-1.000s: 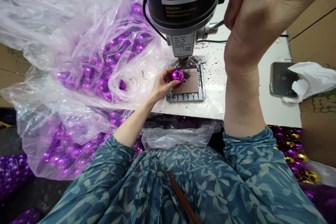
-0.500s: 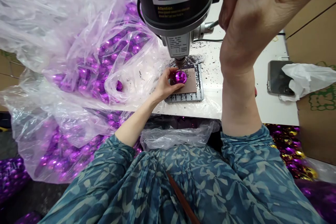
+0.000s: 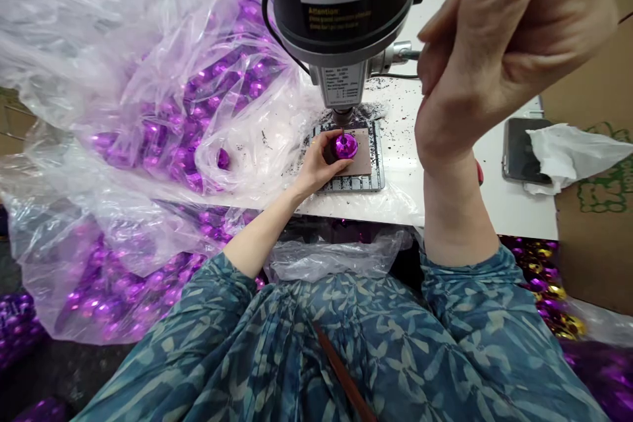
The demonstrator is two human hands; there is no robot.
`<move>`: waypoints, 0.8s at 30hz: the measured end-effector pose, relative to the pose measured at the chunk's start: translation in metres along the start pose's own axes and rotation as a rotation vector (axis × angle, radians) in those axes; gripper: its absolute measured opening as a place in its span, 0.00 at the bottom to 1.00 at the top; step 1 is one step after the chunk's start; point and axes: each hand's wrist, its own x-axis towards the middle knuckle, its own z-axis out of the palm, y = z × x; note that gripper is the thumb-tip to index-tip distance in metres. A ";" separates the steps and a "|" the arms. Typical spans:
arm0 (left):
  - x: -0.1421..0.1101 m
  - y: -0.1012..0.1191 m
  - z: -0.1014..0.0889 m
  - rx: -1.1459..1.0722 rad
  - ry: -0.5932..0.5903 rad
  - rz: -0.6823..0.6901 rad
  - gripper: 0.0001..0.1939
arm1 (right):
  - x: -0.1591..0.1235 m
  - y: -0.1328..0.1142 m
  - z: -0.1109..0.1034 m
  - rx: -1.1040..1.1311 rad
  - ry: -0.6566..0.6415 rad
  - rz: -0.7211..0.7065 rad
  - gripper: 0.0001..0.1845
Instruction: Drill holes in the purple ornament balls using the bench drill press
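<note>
A shiny purple faceted ball (image 3: 346,146) sits on a small brown board (image 3: 363,161) on the metal base (image 3: 378,179) of a bench drill press (image 3: 341,13). My left hand (image 3: 321,157) holds the ball from its left side between thumb and fingers. Right above the ball is the drill chuck (image 3: 342,117), with a thin bit reaching down to the ball's top. Whether the bit has entered it I cannot tell. My right hand (image 3: 494,46) is closed around the end of the press's feed lever (image 3: 410,54), its fingertips partly hidden.
Clear plastic bags (image 3: 123,79) full of purple balls cover the left side. One loose purple ball (image 3: 223,159) lies by the bag's mouth. Dark shavings dot the white table (image 3: 400,138). At right are a phone (image 3: 521,148), white tissue (image 3: 561,151) and a cardboard box (image 3: 593,257).
My right hand has come down a little with the lever. The view has shifted slightly. The ball, still in my left hand, sits slightly further right on the board.
</note>
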 end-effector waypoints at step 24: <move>0.001 0.005 0.002 -0.044 0.008 -0.038 0.35 | -0.030 0.040 -0.004 -0.038 0.163 -0.282 0.27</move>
